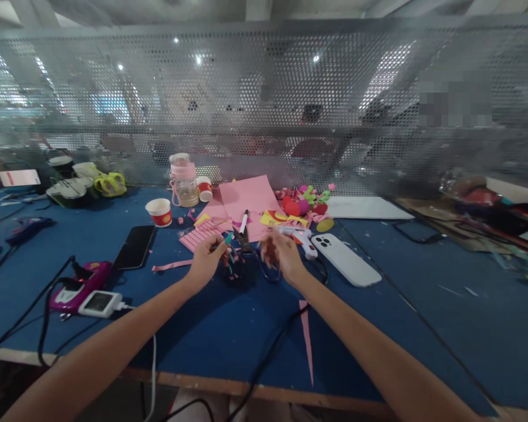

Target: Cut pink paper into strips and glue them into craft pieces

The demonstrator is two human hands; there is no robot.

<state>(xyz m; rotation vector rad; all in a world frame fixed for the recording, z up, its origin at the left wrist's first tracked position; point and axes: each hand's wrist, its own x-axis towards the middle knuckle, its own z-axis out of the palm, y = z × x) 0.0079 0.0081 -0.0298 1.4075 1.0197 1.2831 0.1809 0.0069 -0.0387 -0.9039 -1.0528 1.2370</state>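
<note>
My left hand (207, 258) is closed, with a small teal piece (229, 238) pinched between thumb and forefinger. My right hand (284, 255) is raised just right of centre; its fingers are blurred, and what they hold, if anything, cannot be made out. Between and below the hands lie scissors with dark blue handles (270, 271), blades pointing away. Beyond them rests a white marker (244, 223) on pink paper (249, 196). A pink striped sheet (198, 235) lies beside my left hand. Close behind my right hand is a white glue gun (305, 241).
A white phone (347, 259) lies right, a black phone (134, 247) left. Paper cups (159, 212) and a bottle (185, 184) stand behind. A purple power strip (81, 287) trails cables. Colourful paper scraps (305, 202) are piled before the perforated metal screen (255, 88).
</note>
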